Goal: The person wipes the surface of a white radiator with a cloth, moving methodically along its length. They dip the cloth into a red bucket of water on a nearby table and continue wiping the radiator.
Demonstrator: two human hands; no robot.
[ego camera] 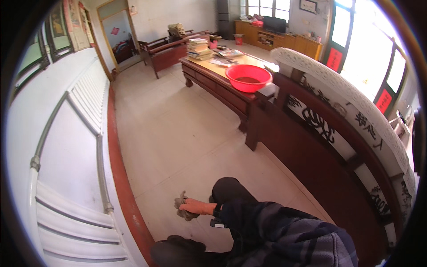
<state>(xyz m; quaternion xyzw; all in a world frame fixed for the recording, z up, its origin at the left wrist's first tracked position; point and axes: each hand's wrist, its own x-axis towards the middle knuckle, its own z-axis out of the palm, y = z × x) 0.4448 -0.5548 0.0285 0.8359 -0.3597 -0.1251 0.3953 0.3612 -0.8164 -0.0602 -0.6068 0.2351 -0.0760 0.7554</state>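
My right hand (195, 206) is closed around a crumpled grey-brown cloth (186, 213), low over the pale tiled floor (166, 147). The cloth bunches out above and below my fingers; whether it touches the floor I cannot tell. A dark band is on the wrist, and a small dark device hangs beside it below the plaid sleeve (287, 227). My dark-clad knee (230, 190) shows just right of the hand, and another dark part of my legs (176, 250) lies below it. My left hand is out of view.
White radiators (76, 223) and grey pipes line the left wall above a red skirting band (123, 187). On the right stands a dark red wooden bench back (300, 150). Beyond it, a wooden table (213, 85) bears a red basin (248, 78) with dark liquid and stacked books (198, 49).
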